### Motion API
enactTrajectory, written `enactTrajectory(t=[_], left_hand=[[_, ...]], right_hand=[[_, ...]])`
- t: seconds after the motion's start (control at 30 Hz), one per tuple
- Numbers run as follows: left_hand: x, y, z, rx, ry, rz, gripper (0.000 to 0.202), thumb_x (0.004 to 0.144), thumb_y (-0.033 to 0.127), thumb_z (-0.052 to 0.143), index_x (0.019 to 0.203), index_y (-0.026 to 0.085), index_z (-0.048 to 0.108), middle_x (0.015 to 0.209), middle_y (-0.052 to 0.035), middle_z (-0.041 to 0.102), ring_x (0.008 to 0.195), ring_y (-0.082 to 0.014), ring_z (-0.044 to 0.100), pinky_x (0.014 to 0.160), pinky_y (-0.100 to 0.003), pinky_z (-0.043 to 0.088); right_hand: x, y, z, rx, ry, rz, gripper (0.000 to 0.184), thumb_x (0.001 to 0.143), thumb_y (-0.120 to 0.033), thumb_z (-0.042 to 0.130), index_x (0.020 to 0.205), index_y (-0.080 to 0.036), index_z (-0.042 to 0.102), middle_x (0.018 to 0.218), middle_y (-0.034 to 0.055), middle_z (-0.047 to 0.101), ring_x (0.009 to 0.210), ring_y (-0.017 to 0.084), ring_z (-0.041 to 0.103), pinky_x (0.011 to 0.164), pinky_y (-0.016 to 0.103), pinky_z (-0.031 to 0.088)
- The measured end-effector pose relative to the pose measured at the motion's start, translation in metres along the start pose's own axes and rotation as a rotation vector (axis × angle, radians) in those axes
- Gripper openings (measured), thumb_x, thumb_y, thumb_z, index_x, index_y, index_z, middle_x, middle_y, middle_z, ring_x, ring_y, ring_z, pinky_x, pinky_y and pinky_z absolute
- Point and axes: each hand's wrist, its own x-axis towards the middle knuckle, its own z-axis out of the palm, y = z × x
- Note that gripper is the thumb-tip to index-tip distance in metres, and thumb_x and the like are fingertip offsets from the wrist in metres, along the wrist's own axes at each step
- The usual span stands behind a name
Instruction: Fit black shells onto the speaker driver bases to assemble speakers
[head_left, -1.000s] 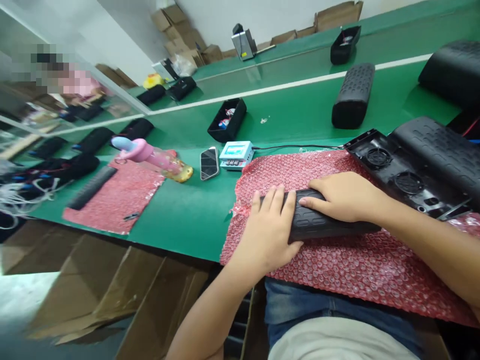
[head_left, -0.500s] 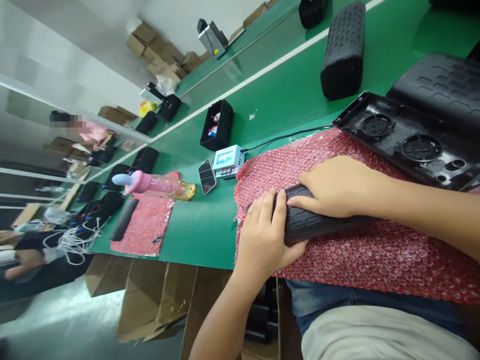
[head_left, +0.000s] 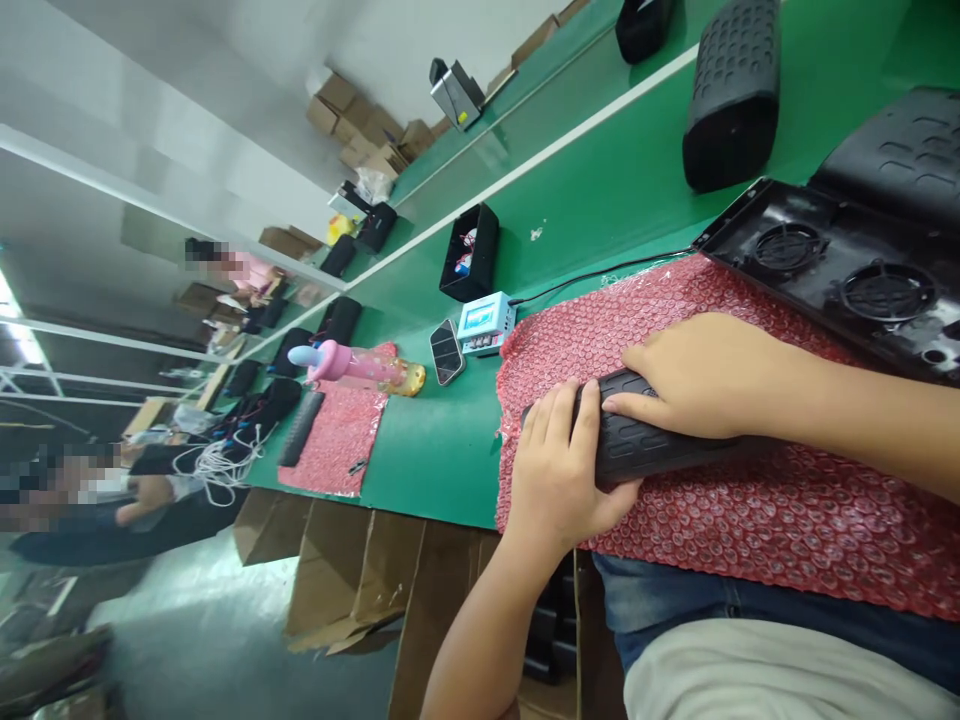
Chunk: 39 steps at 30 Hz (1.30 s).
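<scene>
A black speaker housing (head_left: 637,440) with a ribbed, textured surface lies on red bubble wrap (head_left: 757,520). My left hand (head_left: 559,465) is wrapped round its left end, fingers over the top and thumb along the near side. My right hand (head_left: 686,380) presses on its upper side, closed over it, and hides much of the far part. Just beyond my right arm rests an open black casing (head_left: 817,265) with two round grilles. A light-blue device with a small screen (head_left: 486,322) and a dark-faced phone-like block (head_left: 448,352) stand left of the wrap.
On the green table (head_left: 427,450) stand a pink bottle (head_left: 360,365), an open black box with wires (head_left: 471,250) and a textured black speaker (head_left: 733,95). White cables (head_left: 221,460) lie at the far left. Cardboard boxes (head_left: 337,580) sit below the edge. Other people work further along.
The whole view has shifted, so the bench and objects appear further right. Both hands keep their hold on the black housing, which has barely moved on the wrap.
</scene>
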Motion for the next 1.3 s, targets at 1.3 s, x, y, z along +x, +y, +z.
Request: enactTrajectory(t=[1.3], left_hand=[[0.006,-0.004,0.003,0.039,0.080,0.075,0.081,0.070,0.042,0.063,0.138,0.009,0.033,0.123,-0.0231,0.055,0.109,-0.0387,0.056,0.092,-0.049,0.045]], right_hand=[[-0.002,0.005,-0.010,0.155,0.004,-0.042,0.057,0.089,-0.056,0.034,0.097,-0.012,0.069,0.090,0.0179,0.070,0.086,0.030,0.065,0.073,0.040,0.048]])
